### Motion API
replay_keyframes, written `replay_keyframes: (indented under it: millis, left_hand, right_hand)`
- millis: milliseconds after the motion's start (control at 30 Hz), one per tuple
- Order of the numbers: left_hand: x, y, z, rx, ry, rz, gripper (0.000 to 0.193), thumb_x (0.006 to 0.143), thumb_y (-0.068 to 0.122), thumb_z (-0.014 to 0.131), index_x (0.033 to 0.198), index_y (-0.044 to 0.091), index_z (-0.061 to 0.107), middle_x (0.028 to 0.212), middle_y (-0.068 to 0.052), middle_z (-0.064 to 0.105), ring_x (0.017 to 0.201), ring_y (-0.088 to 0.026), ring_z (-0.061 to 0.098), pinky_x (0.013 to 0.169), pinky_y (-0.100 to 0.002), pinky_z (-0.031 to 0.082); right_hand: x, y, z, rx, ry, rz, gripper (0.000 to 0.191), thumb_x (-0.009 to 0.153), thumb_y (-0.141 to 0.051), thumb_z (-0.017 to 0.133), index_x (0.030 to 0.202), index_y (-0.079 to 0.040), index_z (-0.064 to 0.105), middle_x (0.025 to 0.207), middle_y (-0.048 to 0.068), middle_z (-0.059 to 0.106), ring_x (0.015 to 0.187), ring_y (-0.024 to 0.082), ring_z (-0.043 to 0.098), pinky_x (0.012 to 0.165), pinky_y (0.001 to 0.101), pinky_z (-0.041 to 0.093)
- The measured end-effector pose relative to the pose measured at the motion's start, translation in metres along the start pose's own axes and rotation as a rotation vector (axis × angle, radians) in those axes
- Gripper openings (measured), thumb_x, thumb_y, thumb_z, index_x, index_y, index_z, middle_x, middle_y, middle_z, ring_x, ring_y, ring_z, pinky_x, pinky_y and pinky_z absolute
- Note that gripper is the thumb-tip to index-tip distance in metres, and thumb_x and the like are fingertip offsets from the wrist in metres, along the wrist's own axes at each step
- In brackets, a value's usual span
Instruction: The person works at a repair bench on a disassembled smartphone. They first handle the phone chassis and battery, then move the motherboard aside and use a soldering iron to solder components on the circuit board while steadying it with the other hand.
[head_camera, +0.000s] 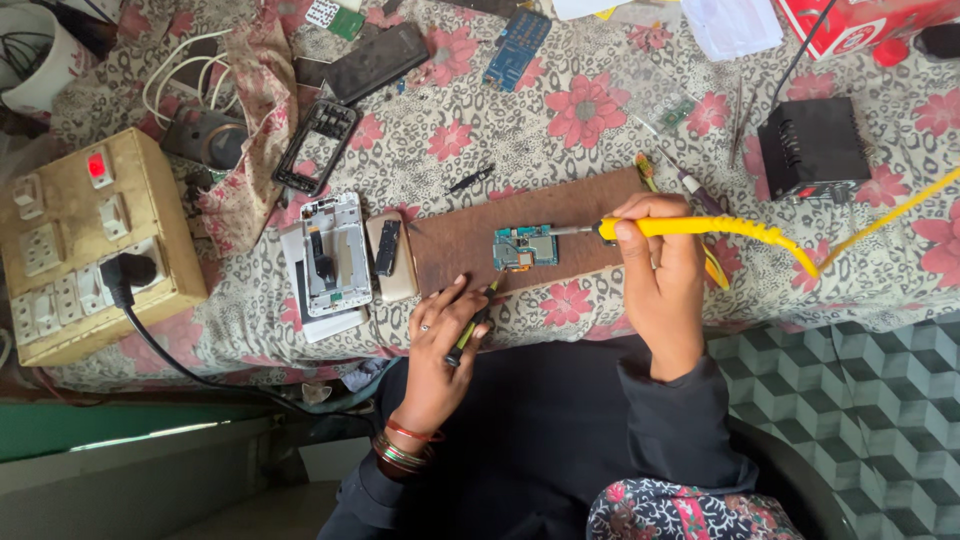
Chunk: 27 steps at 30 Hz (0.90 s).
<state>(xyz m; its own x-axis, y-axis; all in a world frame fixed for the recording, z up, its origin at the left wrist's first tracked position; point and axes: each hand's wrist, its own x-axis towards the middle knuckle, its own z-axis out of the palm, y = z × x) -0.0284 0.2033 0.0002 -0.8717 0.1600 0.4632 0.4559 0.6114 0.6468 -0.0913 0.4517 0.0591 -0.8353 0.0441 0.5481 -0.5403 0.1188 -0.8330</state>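
A small blue-green circuit board lies on a brown wooden board on the flowered tablecloth. My right hand grips a yellow soldering iron, its metal tip touching the circuit board's right edge. My left hand holds a thin black and yellow tool whose tip points up at the circuit board's lower edge. Bangles ring my left wrist.
A white phone frame and a phone part lie left of the wooden board. A yellowed switch box with a plugged black cord sits far left. A black box, screwdrivers, a black phone frame and blue boards lie behind.
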Motion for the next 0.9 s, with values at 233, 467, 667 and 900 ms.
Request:
replay_keyframes:
  millis: [233,467,667,900]
  left_hand:
    - [0.001,0.0,0.0,-0.001,0.003,-0.001,0.028,0.095,0.01,0.07,0.122,0.007,0.067,0.128,-0.007,0.07,0.141,-0.028,0.054,0.115,-0.045,0.034]
    - [0.0,0.001,-0.001,-0.014,0.001,-0.006,0.028,0.095,0.01,0.07,0.122,0.007,0.066,0.128,-0.006,0.07,0.142,-0.028,0.054,0.115,-0.045,0.034]
    - [0.001,0.002,0.0,-0.011,-0.001,0.001,0.027,0.095,0.01,0.07,0.122,0.007,0.066,0.129,-0.007,0.07,0.142,-0.028,0.054,0.115,-0.045,0.034]
    - [0.002,0.002,0.0,-0.012,-0.001,0.008,0.028,0.094,0.01,0.071,0.121,0.007,0.066,0.128,-0.007,0.07,0.141,-0.028,0.054,0.115,-0.045,0.035]
  right_hand:
    - [-0.003,-0.002,0.01,0.032,-0.011,-0.023,0.011,0.11,0.005,0.053,0.119,0.0,0.049,0.118,0.013,0.057,0.108,0.019,0.062,0.098,0.0306,0.054]
    - [-0.009,0.003,0.022,0.041,-0.052,-0.001,0.012,0.109,0.005,0.054,0.119,0.0,0.049,0.118,0.013,0.06,0.107,0.018,0.064,0.095,0.0297,0.054]
    - [-0.011,0.004,0.031,0.027,-0.069,-0.02,0.014,0.108,0.005,0.055,0.119,0.0,0.05,0.12,0.014,0.06,0.107,0.019,0.064,0.095,0.0304,0.054]
    - [-0.012,0.004,0.029,0.013,-0.068,-0.015,0.014,0.107,0.006,0.055,0.119,0.0,0.05,0.12,0.014,0.06,0.106,0.018,0.064,0.094,0.0303,0.055]
